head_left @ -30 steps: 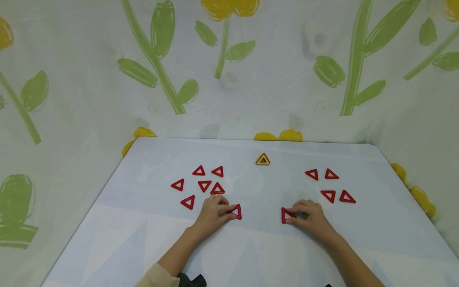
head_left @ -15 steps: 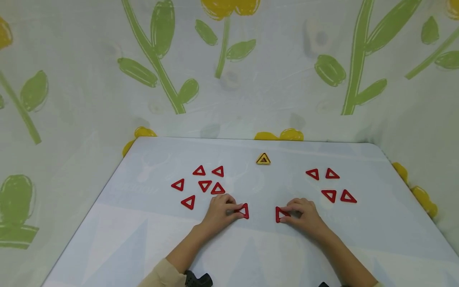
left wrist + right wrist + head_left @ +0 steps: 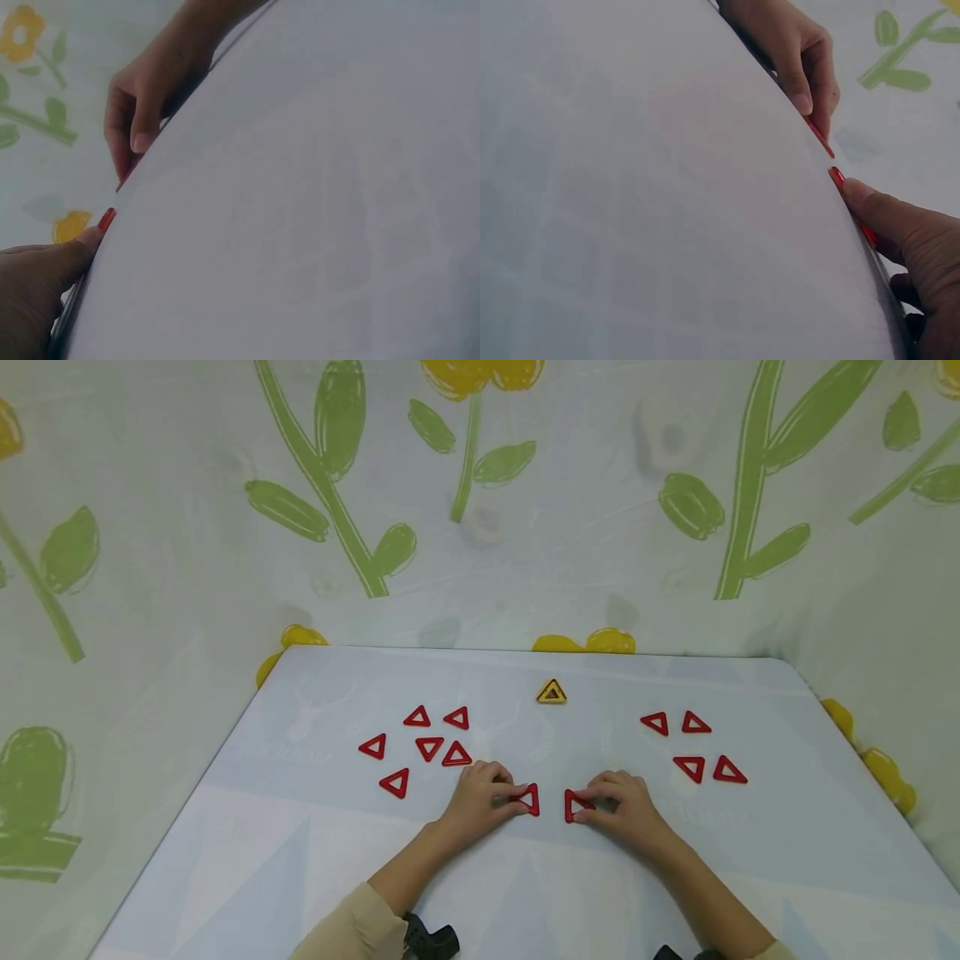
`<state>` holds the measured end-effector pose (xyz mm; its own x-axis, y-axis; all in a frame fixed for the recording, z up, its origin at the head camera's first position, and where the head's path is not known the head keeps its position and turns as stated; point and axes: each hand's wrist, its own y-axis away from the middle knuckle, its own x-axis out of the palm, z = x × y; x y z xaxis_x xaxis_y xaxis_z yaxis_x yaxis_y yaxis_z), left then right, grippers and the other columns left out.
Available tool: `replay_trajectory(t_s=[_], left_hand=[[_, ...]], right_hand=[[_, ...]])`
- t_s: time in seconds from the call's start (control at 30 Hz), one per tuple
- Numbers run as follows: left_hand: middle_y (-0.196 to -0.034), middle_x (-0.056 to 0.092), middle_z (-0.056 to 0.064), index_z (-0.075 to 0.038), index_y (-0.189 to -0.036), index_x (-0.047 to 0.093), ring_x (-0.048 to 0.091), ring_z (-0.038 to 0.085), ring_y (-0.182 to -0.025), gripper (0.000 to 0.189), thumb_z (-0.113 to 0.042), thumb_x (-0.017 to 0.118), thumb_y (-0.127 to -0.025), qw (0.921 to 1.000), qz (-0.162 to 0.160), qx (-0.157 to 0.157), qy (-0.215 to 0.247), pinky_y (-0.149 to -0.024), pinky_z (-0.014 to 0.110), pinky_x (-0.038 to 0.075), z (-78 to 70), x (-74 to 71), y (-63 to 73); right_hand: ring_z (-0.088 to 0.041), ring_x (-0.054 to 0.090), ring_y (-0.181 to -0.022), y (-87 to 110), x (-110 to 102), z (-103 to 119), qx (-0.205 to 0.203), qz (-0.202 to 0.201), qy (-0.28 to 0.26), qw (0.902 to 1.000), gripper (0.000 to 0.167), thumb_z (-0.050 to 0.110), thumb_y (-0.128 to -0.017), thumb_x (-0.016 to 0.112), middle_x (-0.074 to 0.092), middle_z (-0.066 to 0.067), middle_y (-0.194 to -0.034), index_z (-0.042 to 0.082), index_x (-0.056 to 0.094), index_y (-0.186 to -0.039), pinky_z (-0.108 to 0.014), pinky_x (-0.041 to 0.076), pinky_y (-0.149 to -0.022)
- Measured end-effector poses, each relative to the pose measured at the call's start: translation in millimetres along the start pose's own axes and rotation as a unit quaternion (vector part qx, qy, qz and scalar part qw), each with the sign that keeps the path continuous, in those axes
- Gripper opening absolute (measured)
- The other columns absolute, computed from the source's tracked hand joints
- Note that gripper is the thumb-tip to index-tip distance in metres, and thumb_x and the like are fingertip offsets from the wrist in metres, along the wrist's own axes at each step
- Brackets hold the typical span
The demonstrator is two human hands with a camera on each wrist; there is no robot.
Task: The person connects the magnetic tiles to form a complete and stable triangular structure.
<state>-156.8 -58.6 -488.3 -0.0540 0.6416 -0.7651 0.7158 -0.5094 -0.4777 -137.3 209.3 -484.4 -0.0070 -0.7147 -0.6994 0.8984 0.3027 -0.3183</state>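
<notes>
Close to the middle of the table, my left hand (image 3: 480, 800) pinches a red triangle frame (image 3: 535, 800) between thumb and fingers. Opposite it, my right hand (image 3: 628, 810) pinches another red triangle frame (image 3: 568, 807). Both pieces lie flat on or just above the tabletop, their straight sides facing each other across a narrow gap. The fingers cover the outer corners. Seen edge-on in the left wrist view, the left piece (image 3: 107, 219) points towards the right hand (image 3: 157, 90). In the right wrist view, the right piece (image 3: 838, 177) stands apart from the left one (image 3: 821, 139).
Several red triangle frames (image 3: 430, 747) lie behind the left hand. More of them (image 3: 690, 768) sit to the right. A yellow triangle (image 3: 552, 692) is near the back edge of the white table (image 3: 300, 860). A flower-patterned cloth (image 3: 555, 560) hangs behind.
Both hands have slid inward, the left one rightward and the right one leftward, each carrying its red triangle frame. The gap between the two pieces has narrowed. The other triangles stay put.
</notes>
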Motion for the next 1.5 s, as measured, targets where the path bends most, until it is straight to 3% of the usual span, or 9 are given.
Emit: replay_trajectory(t_s=[0.33, 0.57, 0.73, 0.93, 1.23, 1.5], left_hand=[[-0.088, 0.055, -0.003, -0.013, -0.102, 0.076, 0.048, 0.013, -0.085, 0.030, -0.034, 0.074, -0.081, 0.9983, -0.027, 0.051, -0.002, -0.075, 0.029, 0.037, -1.5, 7.5, -6.3], [-0.091, 0.056, -0.003, -0.017, -0.105, 0.075, 0.048, 0.012, -0.088, 0.031, -0.029, 0.078, -0.076, 0.9998, 0.016, 0.013, -0.004, -0.077, 0.028, 0.036, -2.4, 9.1, -9.1], [-0.094, 0.057, -0.004, -0.020, -0.108, 0.073, 0.048, 0.011, -0.090, 0.032, -0.031, 0.077, -0.078, 0.9991, 0.039, 0.005, -0.011, -0.078, 0.027, 0.035, -2.2, 9.9, -10.7], [-0.096, 0.057, -0.005, -0.021, -0.112, 0.071, 0.048, 0.011, -0.091, 0.034, -0.030, 0.075, -0.080, 0.9985, 0.046, 0.015, -0.027, -0.078, 0.028, 0.036, -3.1, 11.5, -12.6], [-0.096, 0.057, -0.003, -0.020, -0.112, 0.072, 0.049, 0.012, -0.092, 0.033, -0.028, 0.075, -0.080, 0.9982, 0.057, -0.005, -0.015, -0.080, 0.030, 0.038, -9.5, 6.5, -15.4], [-0.096, 0.057, -0.004, -0.021, -0.110, 0.072, 0.048, 0.012, -0.092, 0.032, -0.030, 0.075, -0.080, 0.9980, 0.059, 0.000, -0.024, -0.080, 0.030, 0.038, -9.4, 6.0, -15.9]], right_hand=[[-0.006, 0.051, -0.085, -5.7, 4.5, 7.1, 0.002, 0.003, 0.007, 1.0000, 0.027, 0.019, -0.069, 0.084, 0.063, 0.012, -0.085, 0.017, 0.076, -0.095, -0.035, 0.033, -0.074], [-0.006, 0.050, -0.082, -8.3, 10.3, 4.8, -0.035, -0.013, 0.008, 0.9993, 0.027, 0.019, -0.068, 0.084, 0.063, 0.011, -0.084, 0.016, 0.076, -0.094, -0.032, 0.030, -0.071], [-0.005, 0.050, -0.083, -10.0, 11.8, 6.1, -0.026, -0.009, 0.008, 0.9996, 0.028, 0.019, -0.068, 0.084, 0.063, 0.012, -0.085, 0.017, 0.075, -0.094, -0.033, 0.030, -0.072], [-0.007, 0.050, -0.084, -11.0, 11.7, 8.5, -0.022, -0.010, 0.010, 0.9997, 0.028, 0.019, -0.068, 0.084, 0.064, 0.011, -0.085, 0.016, 0.076, -0.094, -0.035, 0.031, -0.073], [-0.007, 0.049, -0.082, -11.1, 12.3, 8.3, -0.029, -0.018, 0.018, 0.9993, 0.029, 0.019, -0.067, 0.085, 0.064, 0.010, -0.085, 0.015, 0.075, -0.095, -0.034, 0.032, -0.072], [-0.006, 0.048, -0.079, -10.0, 13.0, 7.6, -0.043, -0.029, 0.025, 0.9983, 0.030, 0.020, -0.066, 0.085, 0.062, 0.009, -0.084, 0.016, 0.076, -0.095, -0.032, 0.032, -0.070]])
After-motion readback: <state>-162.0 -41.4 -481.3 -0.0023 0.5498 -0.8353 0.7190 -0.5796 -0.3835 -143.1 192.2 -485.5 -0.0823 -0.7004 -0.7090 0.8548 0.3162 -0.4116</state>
